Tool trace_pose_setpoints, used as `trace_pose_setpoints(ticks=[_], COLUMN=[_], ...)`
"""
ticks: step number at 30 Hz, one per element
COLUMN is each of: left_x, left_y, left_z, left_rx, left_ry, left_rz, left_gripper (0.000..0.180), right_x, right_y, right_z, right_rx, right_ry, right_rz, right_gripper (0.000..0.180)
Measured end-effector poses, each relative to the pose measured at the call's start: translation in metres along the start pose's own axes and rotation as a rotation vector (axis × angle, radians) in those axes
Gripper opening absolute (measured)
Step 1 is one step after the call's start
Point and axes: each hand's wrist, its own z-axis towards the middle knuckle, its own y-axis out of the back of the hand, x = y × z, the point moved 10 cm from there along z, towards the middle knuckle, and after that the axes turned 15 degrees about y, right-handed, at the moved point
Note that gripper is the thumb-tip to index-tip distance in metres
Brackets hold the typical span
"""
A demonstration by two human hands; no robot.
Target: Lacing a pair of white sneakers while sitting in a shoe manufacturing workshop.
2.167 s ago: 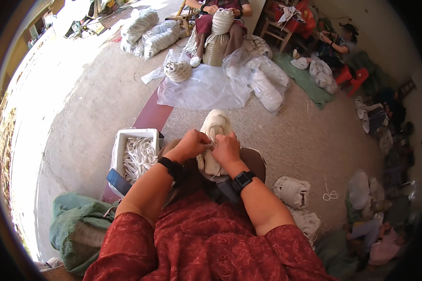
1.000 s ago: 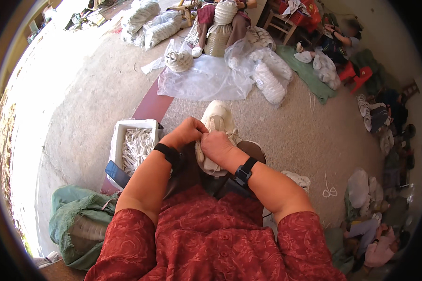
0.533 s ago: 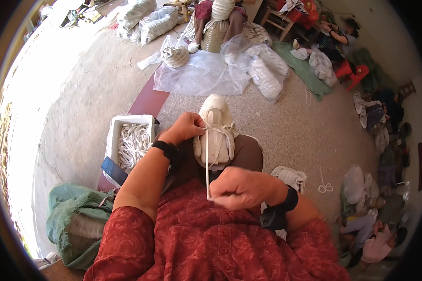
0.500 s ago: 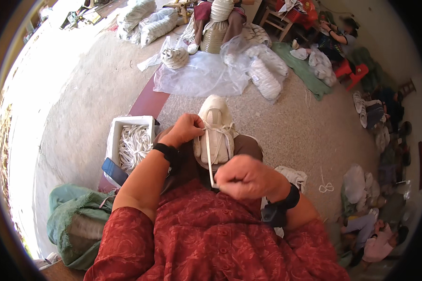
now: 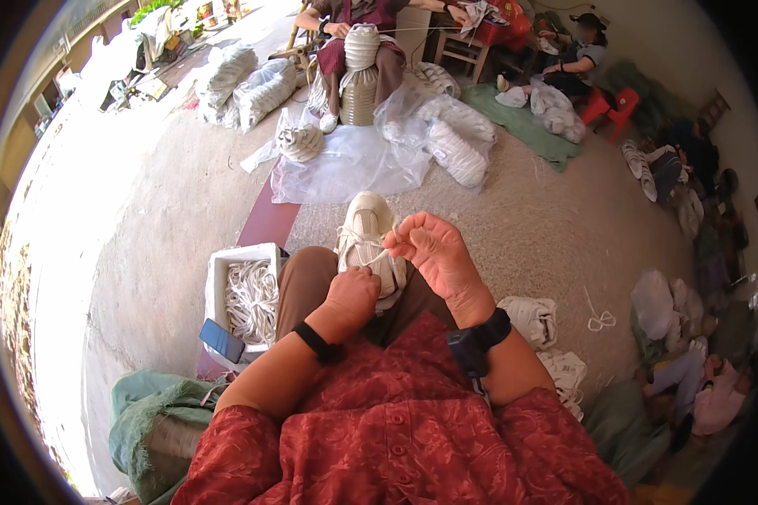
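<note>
A cream sneaker point(image 5: 367, 220) rests between my knees with its toe pointing away from me. Its laces run across the front. My right hand point(image 5: 435, 257) is raised just right of the shoe, thumb and fingers pinched on a pale shoelace point(image 5: 381, 256) that stretches back to the shoe. On the near left side of the sneaker, my left hand point(image 5: 351, 296) is closed with its fingers curled against the upper. Its fingertips are partly hidden, and the shoe's heel end is partly covered.
Left of my knee stands a white box point(image 5: 216, 282) of loose laces, with a blue phone point(image 5: 222, 340) on its near edge. White shoes point(image 5: 531, 320) lie to my right. Ahead, a person point(image 5: 354, 13) sits behind plastic sheeting point(image 5: 345, 172) and bagged shoes point(image 5: 455, 156).
My right hand has gone from near my lap up to the shoe's right side, carrying the lace. My left hand has slid from beside the laces toward me. The view has shifted slightly.
</note>
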Motion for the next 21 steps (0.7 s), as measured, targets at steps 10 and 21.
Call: trace_pose_setpoints(ticks=[10, 21], left_x=[-0.052, 0.043], left_y=[0.099, 0.119], left_z=[-0.055, -0.02], left_rx=[0.188, -0.064], left_ry=[-0.33, 0.339], left_rz=[-0.414, -1.306], left_gripper=[0.006, 0.004], right_x=[-0.037, -0.03], right_y=[0.008, -0.033], right_z=[-0.025, -0.018], right_rx=[0.065, 0.193], right_ry=[-0.106, 0.051], right_rz=[-0.216, -0.32], right_gripper=[0.007, 0.006])
